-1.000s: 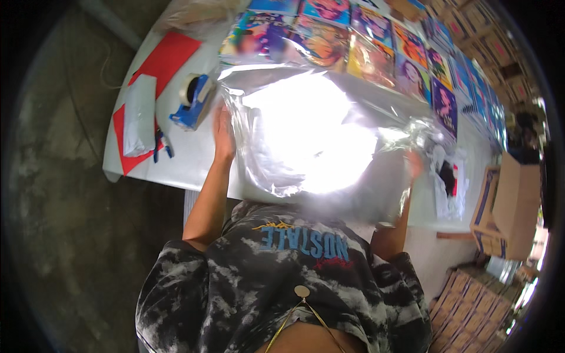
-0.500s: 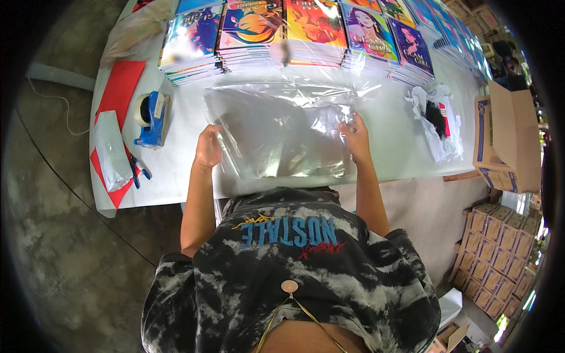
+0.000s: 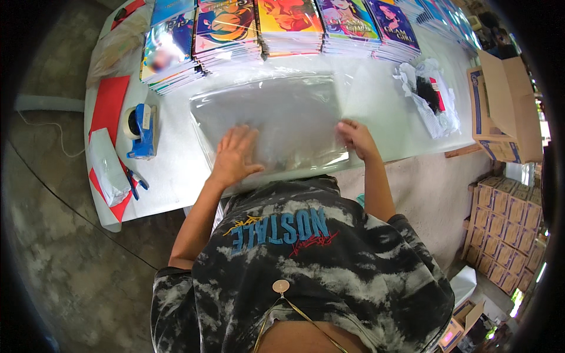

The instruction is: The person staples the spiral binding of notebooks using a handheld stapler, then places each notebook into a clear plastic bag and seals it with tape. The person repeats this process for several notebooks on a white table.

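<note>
A clear, shiny plastic sheet (image 3: 288, 112) lies on the white-covered table in front of my body, its surface flatter on the right than at the creased left edge. My left hand (image 3: 236, 154) rests palm down on its near left part, fingers spread and slightly blurred. At the sheet's right edge is my right hand (image 3: 356, 136), its fingers curled together over the border; the exact pinch is blurred. Beyond the sheet stand stacks of spiral notebooks (image 3: 226, 29) with colourful illustrated covers.
Left on the table are a blue tape dispenser (image 3: 142, 132), a red strip (image 3: 110, 100), a white wrapped packet (image 3: 108, 167) and blue-handled snips (image 3: 136, 181). Crumpled white paper (image 3: 444, 117) holding something dark lies right, near an open cardboard box (image 3: 500, 112). Stacked cartons (image 3: 503, 226) stand lower right.
The plastic sheet has come down flat on the table. My left hand has let go of its left edge and moved inward onto it, fingers spreading. My right hand stays by the right edge.
</note>
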